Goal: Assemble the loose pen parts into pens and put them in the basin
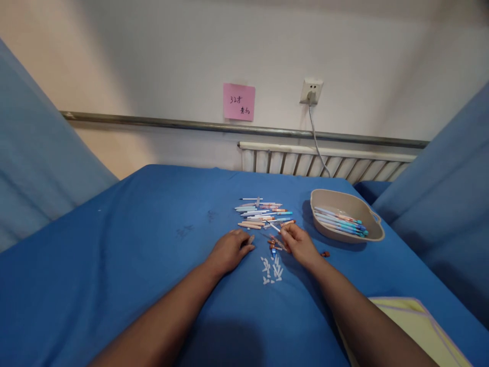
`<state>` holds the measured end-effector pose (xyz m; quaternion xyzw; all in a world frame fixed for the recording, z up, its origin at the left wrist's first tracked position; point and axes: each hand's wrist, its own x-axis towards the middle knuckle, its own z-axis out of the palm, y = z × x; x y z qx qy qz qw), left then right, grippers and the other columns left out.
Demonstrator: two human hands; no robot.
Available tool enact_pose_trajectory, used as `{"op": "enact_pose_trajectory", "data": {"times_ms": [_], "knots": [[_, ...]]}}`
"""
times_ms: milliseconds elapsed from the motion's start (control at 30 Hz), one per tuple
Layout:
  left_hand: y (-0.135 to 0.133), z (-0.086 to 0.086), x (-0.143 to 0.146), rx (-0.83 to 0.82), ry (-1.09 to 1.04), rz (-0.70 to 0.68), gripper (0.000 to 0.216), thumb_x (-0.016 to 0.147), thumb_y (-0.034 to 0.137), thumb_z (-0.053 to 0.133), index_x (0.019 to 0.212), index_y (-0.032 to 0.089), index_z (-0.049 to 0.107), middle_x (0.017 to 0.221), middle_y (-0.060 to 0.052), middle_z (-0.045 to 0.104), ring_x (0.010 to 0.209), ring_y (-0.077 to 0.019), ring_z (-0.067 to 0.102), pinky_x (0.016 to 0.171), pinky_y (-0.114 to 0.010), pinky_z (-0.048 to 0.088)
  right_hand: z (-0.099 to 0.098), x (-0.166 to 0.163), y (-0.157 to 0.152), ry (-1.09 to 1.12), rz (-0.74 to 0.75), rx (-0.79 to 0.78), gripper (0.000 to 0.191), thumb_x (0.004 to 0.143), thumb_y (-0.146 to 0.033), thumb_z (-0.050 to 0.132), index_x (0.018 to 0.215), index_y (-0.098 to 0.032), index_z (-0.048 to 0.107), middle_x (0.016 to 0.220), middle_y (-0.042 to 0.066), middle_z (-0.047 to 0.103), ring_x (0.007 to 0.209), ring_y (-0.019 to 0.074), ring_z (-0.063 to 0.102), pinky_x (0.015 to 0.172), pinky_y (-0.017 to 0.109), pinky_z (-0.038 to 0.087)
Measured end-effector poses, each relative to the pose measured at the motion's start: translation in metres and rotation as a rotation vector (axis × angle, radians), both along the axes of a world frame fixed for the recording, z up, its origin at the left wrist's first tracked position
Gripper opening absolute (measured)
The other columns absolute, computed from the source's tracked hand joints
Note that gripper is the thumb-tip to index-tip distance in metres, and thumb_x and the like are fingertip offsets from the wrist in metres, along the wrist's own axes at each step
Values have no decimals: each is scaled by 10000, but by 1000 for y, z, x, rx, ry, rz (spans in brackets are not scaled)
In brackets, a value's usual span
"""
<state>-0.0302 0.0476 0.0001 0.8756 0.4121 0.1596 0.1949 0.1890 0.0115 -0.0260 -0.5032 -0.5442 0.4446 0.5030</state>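
A loose pile of pen barrels and refills (262,211) lies on the blue tablecloth (133,234) ahead of me. My left hand (229,250) rests on the cloth with fingers curled, pinching a small grey pen piece (251,239) at its fingertips. My right hand (300,243) is closed on a thin white pen refill (273,227) that points toward the pile. Several small white caps (272,269) lie between my wrists, with brown pen tips (273,244) beside the right hand.
A beige oval tray (376,233) at the right holds several blue and pink pens (341,220). A yellow cloth (420,321) lies at the near right edge. A radiator (324,163), wall socket (311,90) and pink note (239,102) are behind the table.
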Motion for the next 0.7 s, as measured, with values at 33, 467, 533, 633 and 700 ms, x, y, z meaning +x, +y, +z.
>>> {"op": "enact_pose_trajectory", "data": {"times_ms": [33, 467, 533, 633, 700], "knots": [[0, 0, 0, -2, -7, 2, 178, 813, 345, 520, 728, 192, 557, 750, -10, 570, 742, -169, 511, 662, -255, 348, 0, 0, 0, 0, -1, 0, 311, 785, -514, 487, 741, -207, 458, 508, -72, 399, 408, 94, 348, 413, 223, 278], [3, -10, 6, -428, -652, 215, 224, 708, 327, 632, 841, 164, 557, 793, -20, 629, 745, -158, 576, 695, -263, 433, -5, 2, 2, -29, -2, 22, 301, 805, -502, 478, 766, -204, 464, 507, -72, 411, 413, 94, 366, 421, 222, 300], [4, -8, 8, -559, -823, 258, 261, 671, 304, 675, 818, 153, 522, 805, -37, 648, 737, -153, 594, 694, -262, 443, -5, 3, 2, -38, -10, 29, 302, 811, -503, 474, 774, -203, 463, 521, -68, 422, 421, 95, 376, 426, 223, 312], [5, -4, 8, -679, -963, 336, 367, 641, 278, 717, 902, 152, 492, 831, -60, 672, 661, -135, 602, 629, -247, 447, -5, 4, 2, -37, -7, 26, 305, 815, -504, 469, 775, -203, 458, 526, -68, 425, 421, 94, 379, 421, 220, 311], [5, -1, 7, -715, -1002, 367, 467, 627, 268, 737, 996, 155, 475, 866, -76, 682, 636, -131, 607, 600, -242, 448, -5, 3, 2, -32, -7, 18, 311, 811, -512, 471, 773, -204, 458, 519, -70, 420, 416, 95, 375, 416, 222, 307]]}}
